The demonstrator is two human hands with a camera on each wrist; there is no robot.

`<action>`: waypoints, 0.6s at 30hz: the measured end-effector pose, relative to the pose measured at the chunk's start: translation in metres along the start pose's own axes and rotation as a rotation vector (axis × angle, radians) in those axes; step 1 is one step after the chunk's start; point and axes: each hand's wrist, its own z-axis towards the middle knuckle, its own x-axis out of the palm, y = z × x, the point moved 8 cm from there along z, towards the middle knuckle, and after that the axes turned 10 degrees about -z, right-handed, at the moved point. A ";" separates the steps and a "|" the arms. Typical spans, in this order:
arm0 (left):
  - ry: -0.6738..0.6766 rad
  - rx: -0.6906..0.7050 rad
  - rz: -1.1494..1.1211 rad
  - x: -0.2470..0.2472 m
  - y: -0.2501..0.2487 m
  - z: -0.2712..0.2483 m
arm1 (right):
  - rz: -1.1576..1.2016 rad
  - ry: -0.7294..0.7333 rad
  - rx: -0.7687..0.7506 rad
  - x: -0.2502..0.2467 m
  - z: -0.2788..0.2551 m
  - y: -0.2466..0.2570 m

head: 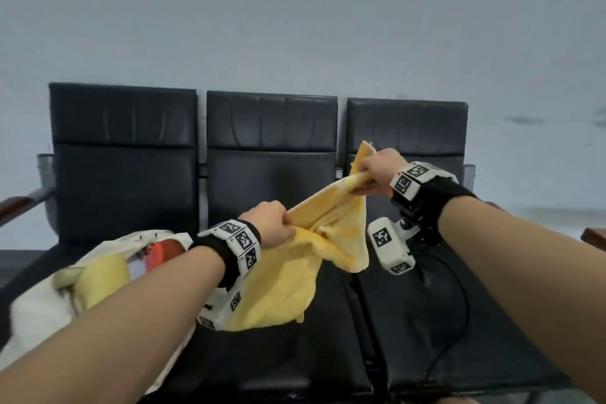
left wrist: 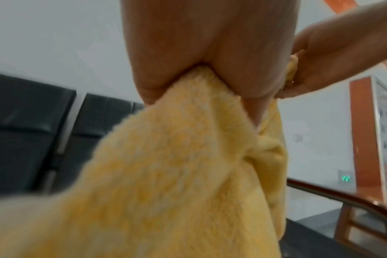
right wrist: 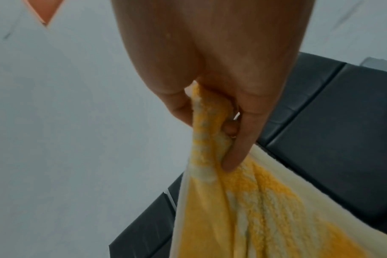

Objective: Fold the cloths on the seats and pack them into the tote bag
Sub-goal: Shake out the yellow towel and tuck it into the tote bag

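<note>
The yellow towel [head: 314,249] is held up over the middle seat [head: 272,193] of a bench of three black seats, its lower part drooping onto the seat cushion. It looks soft, fluffy and light, with no stiffness of its own, so it sags between grips and will likely bunch unless it is held at the corners or along one edge and drawn taut. The left hand [head: 269,223] pinches a gathered part of the edge low and near; the right hand [head: 377,174] has its fingers [right wrist: 239,144] curled round a bunched corner, higher and farther right. One towel is in hand. On the left seat lies one white tote bag [head: 39,311], with what seems one pale yellow cloth [head: 101,279] inside.
</note>
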 end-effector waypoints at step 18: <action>-0.363 0.120 -0.669 -0.053 0.009 -0.029 | 0.396 0.047 -0.240 -0.026 -0.041 0.107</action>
